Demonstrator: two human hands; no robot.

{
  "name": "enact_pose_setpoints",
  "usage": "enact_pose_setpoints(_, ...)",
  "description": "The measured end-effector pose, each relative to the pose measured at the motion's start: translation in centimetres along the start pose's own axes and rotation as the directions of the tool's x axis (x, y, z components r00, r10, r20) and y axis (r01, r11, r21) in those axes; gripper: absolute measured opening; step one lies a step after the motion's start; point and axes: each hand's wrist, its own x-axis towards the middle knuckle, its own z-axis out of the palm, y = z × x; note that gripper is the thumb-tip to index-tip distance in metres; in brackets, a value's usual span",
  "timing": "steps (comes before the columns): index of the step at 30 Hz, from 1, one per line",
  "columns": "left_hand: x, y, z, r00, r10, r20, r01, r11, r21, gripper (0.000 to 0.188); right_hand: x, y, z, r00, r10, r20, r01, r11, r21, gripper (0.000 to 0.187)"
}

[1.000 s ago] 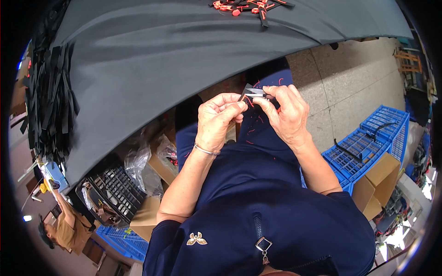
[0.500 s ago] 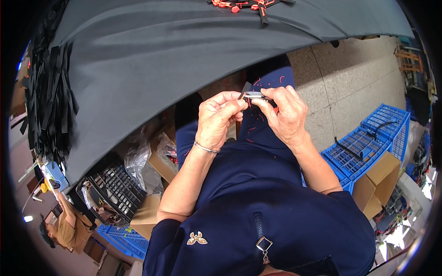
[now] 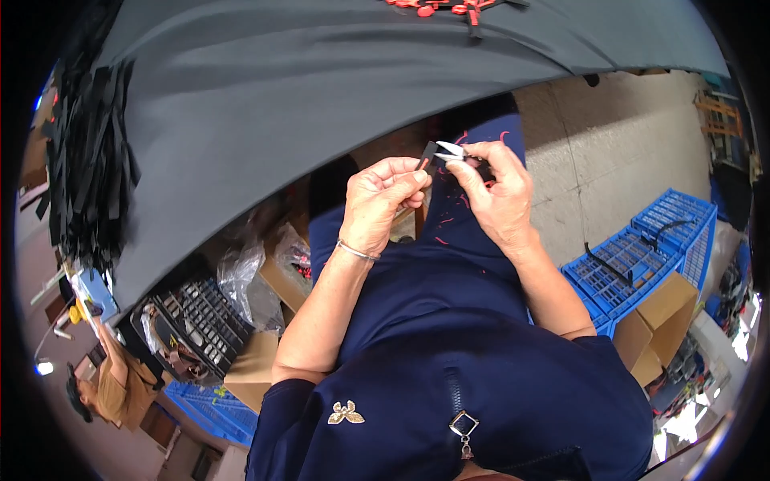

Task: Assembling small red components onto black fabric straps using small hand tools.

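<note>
My left hand [image 3: 383,196] pinches a short black strap piece [image 3: 429,154] with a bit of red on it, between thumb and fingertips. Close by on the right, my right hand [image 3: 501,192] is closed around small thread snips [image 3: 450,151]. Their two pale blades stand apart, with the tips pointing at the strap's right edge. Both hands are above my lap, where red thread scraps [image 3: 459,200] lie scattered on the dark blue trousers. The snips' handle is mostly hidden by my right fingers.
A table under dark grey cloth [image 3: 265,120] spans the front, with red-and-black strap pieces [image 3: 473,10] on it and black straps [image 3: 88,168] hanging at left. Blue crates [image 3: 618,260] and an open cardboard box [image 3: 662,317] stand right. Another person [image 3: 116,385] is far left.
The snips have moved off the strap and their blades have spread. More of the black strap now shows above my left fingers. My left hand has hardly moved.
</note>
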Motion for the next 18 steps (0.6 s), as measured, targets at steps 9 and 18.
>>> enact_pose_setpoints(9, -5.3, -5.6, -17.1, 0.808, 0.159, -0.567, -0.073, 0.983, 0.171, 0.016, -0.4, 2.3, 1.4, 0.988, 0.152, 0.023, -0.154, 0.977, 0.145, 0.014)
enact_pose_setpoints(18, -16.0, -20.6, -33.6, 0.497, -0.004, -0.868, -0.064, 0.997, -0.041, 0.021, -0.5, 2.6, 2.5, 0.985, 0.153, 0.077, -0.160, 0.981, 0.108, 0.017)
